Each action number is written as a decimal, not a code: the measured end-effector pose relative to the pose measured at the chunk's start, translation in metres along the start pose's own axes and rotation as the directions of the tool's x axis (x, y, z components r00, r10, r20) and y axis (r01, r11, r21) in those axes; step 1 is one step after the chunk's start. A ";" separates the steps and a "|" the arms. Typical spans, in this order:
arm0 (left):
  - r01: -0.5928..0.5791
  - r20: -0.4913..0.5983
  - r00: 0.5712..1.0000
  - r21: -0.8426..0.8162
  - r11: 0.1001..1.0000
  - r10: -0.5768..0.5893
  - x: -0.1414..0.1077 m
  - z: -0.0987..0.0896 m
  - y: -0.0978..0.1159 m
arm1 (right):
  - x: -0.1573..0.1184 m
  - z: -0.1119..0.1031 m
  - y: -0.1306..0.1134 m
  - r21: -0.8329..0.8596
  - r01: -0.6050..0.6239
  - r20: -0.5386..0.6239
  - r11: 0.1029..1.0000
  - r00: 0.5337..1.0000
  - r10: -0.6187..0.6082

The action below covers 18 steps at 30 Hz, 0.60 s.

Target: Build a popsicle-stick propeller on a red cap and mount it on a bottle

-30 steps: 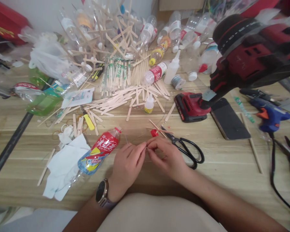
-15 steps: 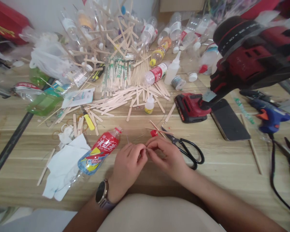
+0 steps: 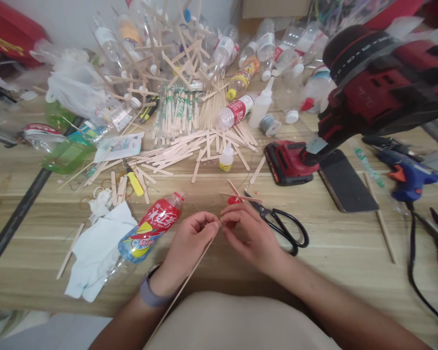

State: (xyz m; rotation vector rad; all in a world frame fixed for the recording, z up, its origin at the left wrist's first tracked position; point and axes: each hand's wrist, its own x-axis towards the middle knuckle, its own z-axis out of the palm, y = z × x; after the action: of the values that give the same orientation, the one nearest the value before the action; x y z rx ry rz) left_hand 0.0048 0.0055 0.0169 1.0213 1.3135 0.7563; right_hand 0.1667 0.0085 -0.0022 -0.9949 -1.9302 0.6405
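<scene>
My left hand (image 3: 195,238) is closed, pinching a thin wooden stick (image 3: 184,287) near its upper end. The stick slants down over my wrist toward my lap. My right hand (image 3: 251,238) meets it fingertip to fingertip, thumb and finger pinched at the stick's end; what they grip there is too small to make out. Black-handled scissors (image 3: 286,228) lie beside my right hand, and a red cap (image 3: 234,200) and short sticks (image 3: 243,198) sit just beyond its fingers. Left of my hands lies an uncapped iced tea bottle (image 3: 151,228) on its side.
A red and black cordless drill (image 3: 379,82) stands at the right, by a phone (image 3: 346,182) and a blue glue gun (image 3: 407,170). Flat craft sticks (image 3: 168,155), plastic bottles (image 3: 237,111) and a small glue bottle (image 3: 226,158) crowd the back. White paper (image 3: 98,248) lies left.
My left hand has turned over, so the watch face has rolled out of sight and the strap shows. The thin stick now shows below it. My right hand has barely moved.
</scene>
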 end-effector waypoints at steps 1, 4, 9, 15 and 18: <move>0.009 0.004 1.000 -0.030 1.000 -0.009 0.000 0.000 -0.001 | -0.001 0.000 0.000 -0.007 0.014 -0.007 1.000 1.000 -0.014; 0.029 0.008 1.000 -0.066 0.997 -0.029 0.001 0.000 -0.004 | -0.002 -0.001 -0.001 -0.035 0.063 -0.018 0.997 0.998 -0.064; -0.006 0.002 1.000 0.063 0.998 0.006 -0.001 -0.001 -0.002 | -0.002 -0.002 0.001 -0.018 0.070 -0.037 0.997 0.997 -0.071; -0.199 -0.054 0.968 0.434 0.879 0.245 -0.009 -0.002 0.002 | 0.002 -0.004 0.005 0.025 -0.065 -0.083 0.998 0.994 0.067; -0.329 0.005 0.915 0.589 0.738 0.404 -0.012 -0.002 0.000 | 0.002 -0.003 0.005 0.005 -0.127 -0.092 0.992 0.988 0.127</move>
State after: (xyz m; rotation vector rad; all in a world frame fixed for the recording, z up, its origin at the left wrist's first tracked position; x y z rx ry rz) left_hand 0.0016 -0.0050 0.0219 1.7978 1.5117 0.7304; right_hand 0.1709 0.0133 -0.0038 -1.1355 -1.7975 0.6547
